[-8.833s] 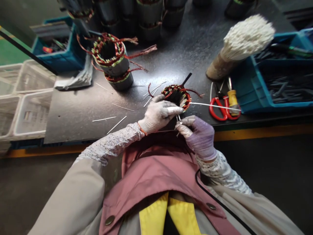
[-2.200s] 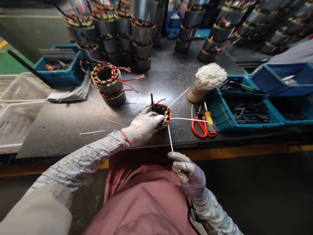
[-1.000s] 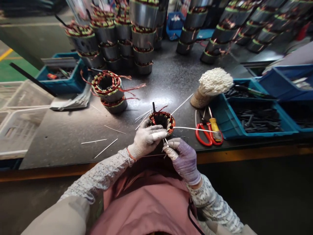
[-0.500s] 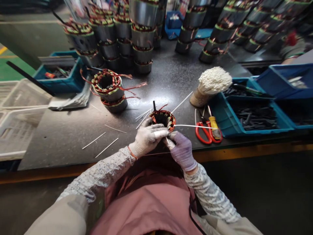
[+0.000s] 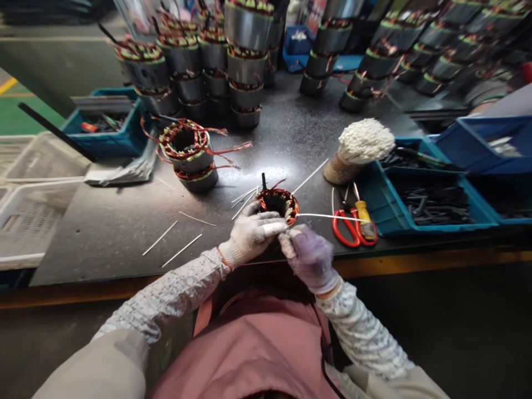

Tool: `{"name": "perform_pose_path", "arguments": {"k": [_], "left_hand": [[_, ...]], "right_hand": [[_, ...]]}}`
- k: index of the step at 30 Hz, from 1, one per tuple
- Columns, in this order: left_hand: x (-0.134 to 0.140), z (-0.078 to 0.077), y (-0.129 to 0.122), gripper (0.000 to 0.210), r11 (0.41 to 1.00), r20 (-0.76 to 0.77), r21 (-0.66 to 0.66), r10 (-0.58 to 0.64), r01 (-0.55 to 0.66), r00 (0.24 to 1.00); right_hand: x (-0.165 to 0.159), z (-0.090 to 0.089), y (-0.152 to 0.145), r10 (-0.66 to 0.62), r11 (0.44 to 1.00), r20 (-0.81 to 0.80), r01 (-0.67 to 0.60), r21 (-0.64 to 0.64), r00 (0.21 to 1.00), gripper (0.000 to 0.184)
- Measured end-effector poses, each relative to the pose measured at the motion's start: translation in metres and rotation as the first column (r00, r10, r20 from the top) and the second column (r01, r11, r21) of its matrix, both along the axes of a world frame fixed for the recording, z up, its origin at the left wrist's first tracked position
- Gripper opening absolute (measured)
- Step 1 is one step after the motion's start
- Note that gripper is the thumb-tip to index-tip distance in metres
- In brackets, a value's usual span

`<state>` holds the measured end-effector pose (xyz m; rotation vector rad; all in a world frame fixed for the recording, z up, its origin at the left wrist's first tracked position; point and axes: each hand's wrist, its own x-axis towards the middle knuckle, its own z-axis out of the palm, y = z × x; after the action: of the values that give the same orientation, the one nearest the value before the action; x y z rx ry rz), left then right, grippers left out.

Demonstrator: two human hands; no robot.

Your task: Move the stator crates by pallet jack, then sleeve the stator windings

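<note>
A wound motor stator (image 5: pixel 291 200) with red and copper wire ends stands on the dark bench before me. My left hand (image 5: pixel 256 228), in a whitish glove, is closed around its near left side, with the fingers across the front rim. Close against that rim is my right hand (image 5: pixel 310 255), in a purple glove, fingers pinched. The white cord in its pinch is mostly hidden by the fingers. Two lengths of white cord (image 5: pixel 328 216) stick out from the stator to the right. A short black sleeve (image 5: pixel 263 180) stands up at its back.
Cut white cords (image 5: pixel 182 250) lie at left. Right are red-handled scissors (image 5: pixel 346 230), a yellow-handled tool (image 5: pixel 363 211), a bundle of white cords (image 5: pixel 366 138) and blue bins (image 5: pixel 453 226) of black sleeves. Another stator stack (image 5: pixel 195 160) and several taller stacks (image 5: pixel 246 72) stand behind.
My right hand has pulled slightly right and down from the stator, its fingers curling tighter. My left hand stays on the stator. The view has shifted a little.
</note>
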<state>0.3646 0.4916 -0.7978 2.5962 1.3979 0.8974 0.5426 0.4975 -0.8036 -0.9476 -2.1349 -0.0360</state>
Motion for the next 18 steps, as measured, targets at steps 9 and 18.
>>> {"name": "perform_pose_path", "arguments": {"k": [9, 18], "left_hand": [[-0.008, 0.009, 0.002, 0.028, 0.998, -0.070, 0.060, 0.001, 0.004, 0.998], [-0.015, 0.024, -0.012, 0.025, 0.998, -0.238, 0.036, -0.040, 0.050, 0.970]], "right_hand": [[0.022, 0.037, -0.036, 0.065, 0.897, -0.489, -0.266, -0.352, 0.870, 0.018], [-0.023, 0.045, 0.045, -0.321, 0.707, -0.800, -0.433, -0.559, 0.507, 0.025]]}}
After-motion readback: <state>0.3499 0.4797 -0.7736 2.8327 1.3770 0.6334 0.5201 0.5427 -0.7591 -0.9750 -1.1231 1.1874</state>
